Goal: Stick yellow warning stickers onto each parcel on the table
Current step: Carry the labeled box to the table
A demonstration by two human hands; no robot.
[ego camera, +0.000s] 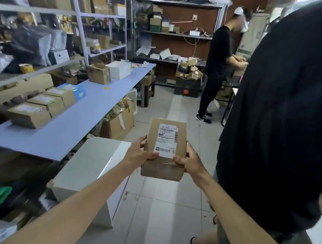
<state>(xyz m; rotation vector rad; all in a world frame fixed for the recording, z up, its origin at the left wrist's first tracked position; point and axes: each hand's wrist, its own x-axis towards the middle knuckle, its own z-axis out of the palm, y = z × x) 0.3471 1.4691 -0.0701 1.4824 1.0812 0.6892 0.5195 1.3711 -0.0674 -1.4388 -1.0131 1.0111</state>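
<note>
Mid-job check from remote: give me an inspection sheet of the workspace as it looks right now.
Surface: long blue table, mostly bare.
Job's things: labelled parcel held over the floor, no yellow sticker visible; three parcels on the table's left; small yellow item, possibly a sticker.
Clutter: brown box, white box.
Hands: left hand and right hand grip the parcel's sides.
Cables: wires on the back shelves.
Surroundings: person close on the right, another further back.
</note>
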